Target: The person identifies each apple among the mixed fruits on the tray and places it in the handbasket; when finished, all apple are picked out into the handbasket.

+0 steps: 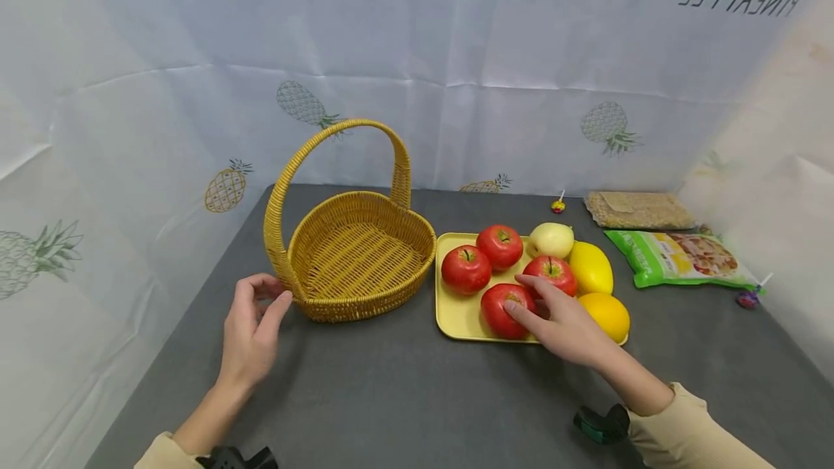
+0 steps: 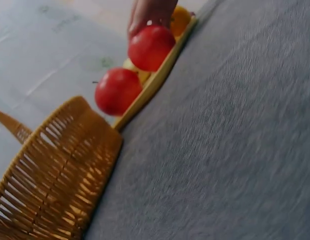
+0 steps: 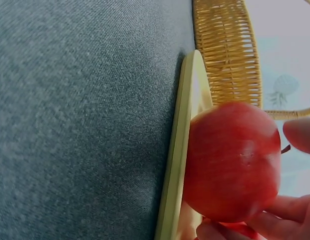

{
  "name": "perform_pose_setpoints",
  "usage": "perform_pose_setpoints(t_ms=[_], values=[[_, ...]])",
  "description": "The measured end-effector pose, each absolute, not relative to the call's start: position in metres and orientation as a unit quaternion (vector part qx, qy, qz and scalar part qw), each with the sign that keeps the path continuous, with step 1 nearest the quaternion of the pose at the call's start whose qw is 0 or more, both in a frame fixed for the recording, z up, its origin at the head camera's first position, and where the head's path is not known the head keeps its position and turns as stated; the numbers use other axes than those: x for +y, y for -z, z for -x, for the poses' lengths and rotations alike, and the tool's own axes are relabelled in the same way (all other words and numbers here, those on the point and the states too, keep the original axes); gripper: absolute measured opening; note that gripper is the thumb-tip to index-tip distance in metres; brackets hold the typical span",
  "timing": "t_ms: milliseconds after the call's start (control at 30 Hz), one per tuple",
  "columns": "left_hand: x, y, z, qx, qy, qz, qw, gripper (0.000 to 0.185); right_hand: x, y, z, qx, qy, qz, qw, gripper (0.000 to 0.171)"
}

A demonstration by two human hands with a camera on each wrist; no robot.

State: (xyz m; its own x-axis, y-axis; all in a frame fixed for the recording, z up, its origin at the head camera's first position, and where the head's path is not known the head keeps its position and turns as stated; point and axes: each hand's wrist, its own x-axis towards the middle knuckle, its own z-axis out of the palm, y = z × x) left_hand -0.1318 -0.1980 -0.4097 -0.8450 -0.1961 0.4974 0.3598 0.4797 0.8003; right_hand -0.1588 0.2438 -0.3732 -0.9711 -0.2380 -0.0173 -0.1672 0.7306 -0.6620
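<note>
A yellow wicker basket [image 1: 365, 302] with a tall arched handle stands at the left of the table, nothing inside it. Beside its left end is my left hand [image 1: 250, 331], fingers loosely bent and fingertips close to the foot of the handle; the left wrist view does not show this hand. My right hand [image 1: 567, 324] is over a yellow tray [image 1: 459, 320], its thumb and fingers round the front red apple [image 3: 234, 162]. In the right wrist view the fingers [image 3: 284, 215] lie against the apple's side, with the thumb near its stem.
More red apples [image 1: 466, 269], a pale green pear [image 1: 551, 240], a yellow lemon-like fruit [image 1: 591, 268] and an orange [image 1: 606, 315] share the tray. Farther right lie a green food packet [image 1: 684, 259], a brown packet [image 1: 638, 210] and lollipops [image 1: 558, 205]. Pineapple-print cloth [image 1: 456, 42] encloses the table.
</note>
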Motion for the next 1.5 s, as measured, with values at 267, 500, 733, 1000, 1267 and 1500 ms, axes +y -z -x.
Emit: perform_pose_setpoints(t_ms=[267, 500, 733, 1000, 1267, 1500], values=[[-0.21, 0.397, 0.15, -0.792, 0.553, 0.075, 0.247, 0.027, 0.246, 0.378, 0.159, 0.92, 0.372, 0.098, 0.077, 0.074], [-0.227, 0.387, 0.17, -0.781, 0.58, 0.159, 0.17, 0.028, 0.245, 0.379, 0.16, 0.922, 0.369, 0.09, 0.073, 0.078], [-0.237, 0.38, 0.186, -0.748, 0.605, 0.243, 0.128, 0.029, 0.241, 0.374, 0.163, 0.937, 0.334, 0.068, 0.081, 0.08], [-0.238, 0.385, 0.189, -0.72, 0.63, 0.266, 0.118, 0.032, 0.239, 0.371, 0.164, 0.941, 0.317, 0.062, 0.097, 0.073], [-0.237, 0.399, 0.186, -0.701, 0.636, 0.283, 0.153, 0.031, 0.238, 0.372, 0.165, 0.939, 0.323, 0.05, 0.109, 0.072], [-0.245, 0.403, 0.185, -0.72, 0.639, 0.251, 0.102, 0.026, 0.232, 0.371, 0.166, 0.935, 0.328, 0.044, 0.126, 0.073]])
